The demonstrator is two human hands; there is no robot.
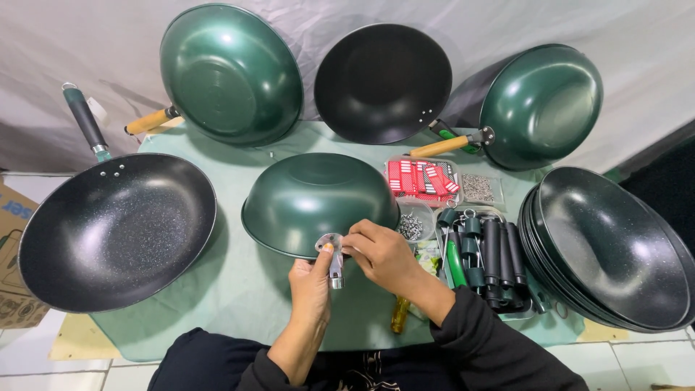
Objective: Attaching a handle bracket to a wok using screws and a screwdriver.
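A green pan body (311,199) lies upside down in the middle of the green mat, without a handle. My left hand (313,284) holds a small silver metal handle bracket (331,253) against the pan's near rim. My right hand (380,251) pinches at the top of that bracket, fingers closed on it or on something too small to make out. Both forearms wear dark sleeves.
A black pan with a handle (116,228) lies at left. Three pans (232,72) (382,81) (541,105) lean on the back cloth. A stack of handle-less pans (608,250) sits right, beside dark handles (486,259), a tray of red packets (423,179), and rivets (410,226).
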